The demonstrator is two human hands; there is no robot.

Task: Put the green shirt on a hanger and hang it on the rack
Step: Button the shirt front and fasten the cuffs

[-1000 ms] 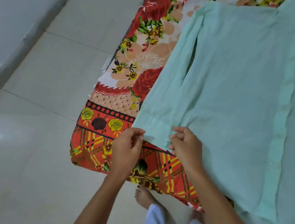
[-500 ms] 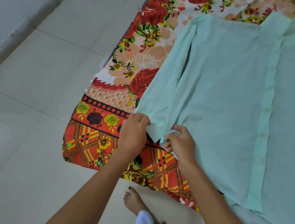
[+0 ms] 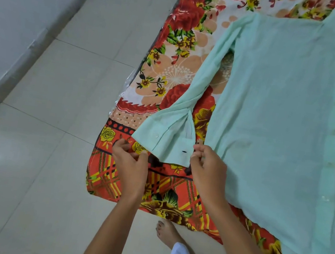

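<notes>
A: Where is the green shirt (image 3: 286, 115)?

B: It lies flat on a bed sheet (image 3: 180, 47) with big red and yellow flowers. The shirt is pale green, thin and soft, with a long strip of buttons down the front.

A: What shape is the sleeve (image 3: 191, 99)?

B: Long and thin. It bends away from the body of the shirt, so a bit of flowery sheet shows in the gap. The cuff (image 3: 166, 140) at the end is wide and flat, with a small white button and a dark button hole.

A: What are the hands doing?

B: The right hand (image 3: 207, 173) pinches the near corner of the cuff with curled fingers. The left hand (image 3: 131, 165) is just beside the cuff's other edge. Its fingers are curled, but I cannot tell if they hold the cloth. The two hands are a little apart.

A: What is under the bed?

B: A smooth, shiny floor (image 3: 47, 151) of big pale square tiles. A bare foot (image 3: 168, 233) stands on it.
</notes>
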